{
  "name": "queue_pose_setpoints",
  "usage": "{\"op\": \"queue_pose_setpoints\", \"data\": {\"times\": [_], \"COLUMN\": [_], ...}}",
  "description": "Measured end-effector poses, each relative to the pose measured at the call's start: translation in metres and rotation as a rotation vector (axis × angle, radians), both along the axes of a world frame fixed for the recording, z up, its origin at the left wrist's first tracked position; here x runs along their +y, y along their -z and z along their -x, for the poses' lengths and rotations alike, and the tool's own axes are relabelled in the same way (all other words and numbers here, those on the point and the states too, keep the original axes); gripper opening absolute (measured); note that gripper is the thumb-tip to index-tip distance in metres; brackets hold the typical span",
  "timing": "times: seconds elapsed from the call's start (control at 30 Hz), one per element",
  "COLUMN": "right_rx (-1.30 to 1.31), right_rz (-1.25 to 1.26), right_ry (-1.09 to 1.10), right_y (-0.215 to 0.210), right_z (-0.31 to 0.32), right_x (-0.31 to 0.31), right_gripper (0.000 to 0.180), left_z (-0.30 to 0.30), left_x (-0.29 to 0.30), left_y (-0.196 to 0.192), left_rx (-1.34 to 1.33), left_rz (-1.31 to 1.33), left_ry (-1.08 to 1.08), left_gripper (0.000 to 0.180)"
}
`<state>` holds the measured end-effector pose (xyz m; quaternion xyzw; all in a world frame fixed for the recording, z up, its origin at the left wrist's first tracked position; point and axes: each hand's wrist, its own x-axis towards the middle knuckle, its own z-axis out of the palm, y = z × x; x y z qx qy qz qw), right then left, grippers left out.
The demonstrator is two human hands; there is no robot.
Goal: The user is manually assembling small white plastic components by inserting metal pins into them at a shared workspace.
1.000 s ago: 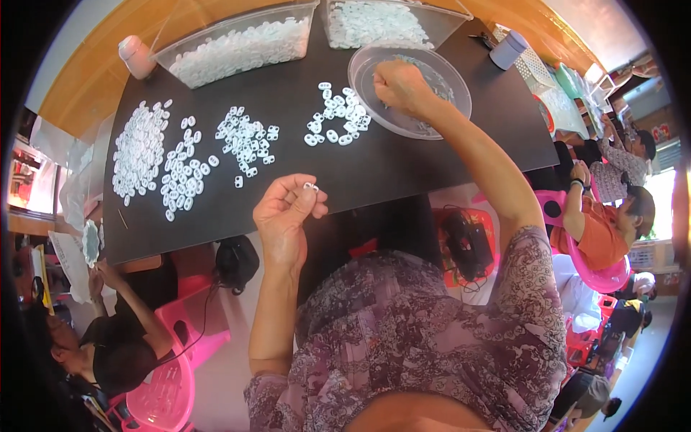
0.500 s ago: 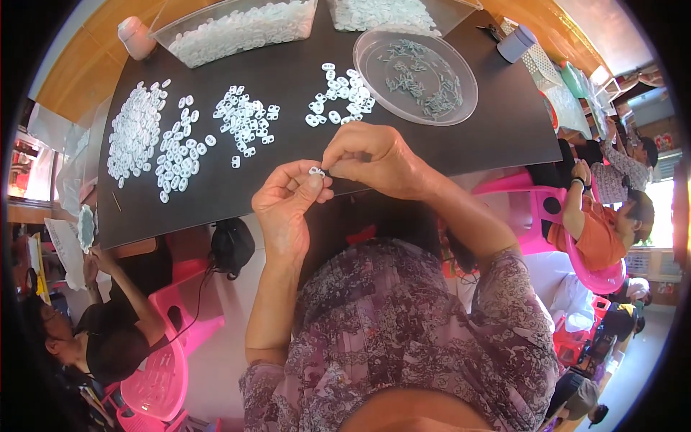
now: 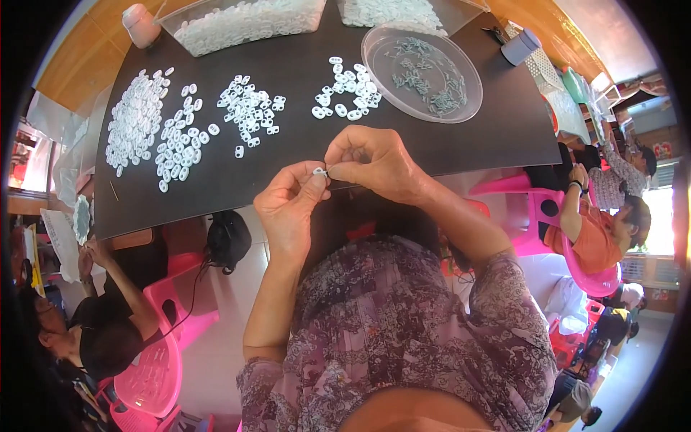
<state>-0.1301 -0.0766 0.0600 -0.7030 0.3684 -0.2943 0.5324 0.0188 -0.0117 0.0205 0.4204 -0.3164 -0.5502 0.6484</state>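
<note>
Between thumb and fingers, my left hand (image 3: 288, 205) pinches a small white plastic piece (image 3: 319, 172) near the table's front edge. My right hand (image 3: 374, 164) meets it from the right, thumb and forefinger pressed together at the piece; whatever they grip is too small to make out. Beyond my hands lies a loose cluster of white oval pieces (image 3: 348, 90). Beside it sits a round clear tray (image 3: 371, 68) holding many small grey-green slivers. Squarish white pieces (image 3: 248, 108) form another pile, with more white oval pieces (image 3: 180, 147) spread to the left.
Two clear bins (image 3: 317, 29) of white pieces stand at the back of the dark table (image 3: 288, 140). A pink-capped bottle (image 3: 140, 27) is back left, a grey-lidded container (image 3: 520, 47) back right. A thin stick (image 3: 114, 191) lies left. Other people sit on pink chairs (image 3: 155, 378) on both sides.
The right fingertips now press closer against the white piece in my left hand. The whole view has shifted slightly; the piles stay as they were.
</note>
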Motion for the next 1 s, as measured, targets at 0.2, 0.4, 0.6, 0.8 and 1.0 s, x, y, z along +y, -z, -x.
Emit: {"op": "queue_pose_setpoints", "data": {"times": [0.2,0.4,0.6,0.8,1.0], "right_rx": [-0.008,-0.017,-0.065,-0.058,-0.075], "right_rz": [-0.011,-0.023,-0.084,-0.074,-0.038], "right_ry": [0.026,0.015,0.001,0.002,0.012], "right_y": [0.006,0.007,0.004,0.005,0.011], "right_z": [-0.003,-0.005,-0.006,-0.009,-0.01], "right_x": [0.003,0.004,0.006,0.006,0.007], "right_gripper": [0.011,0.012,0.013,0.013,0.012], "left_z": [0.0,-0.003,-0.007,-0.007,-0.006], "left_x": [0.004,0.006,0.007,0.008,0.009], "left_y": [0.006,0.005,0.002,0.004,0.01], "left_rx": [-0.117,-0.141,-0.082,-0.147,-0.266], "left_rz": [0.069,0.069,0.026,0.03,0.083], "left_ry": [-0.033,-0.026,0.001,-0.022,-0.057], "left_gripper": [0.012,0.012,0.012,0.01,0.01]}}
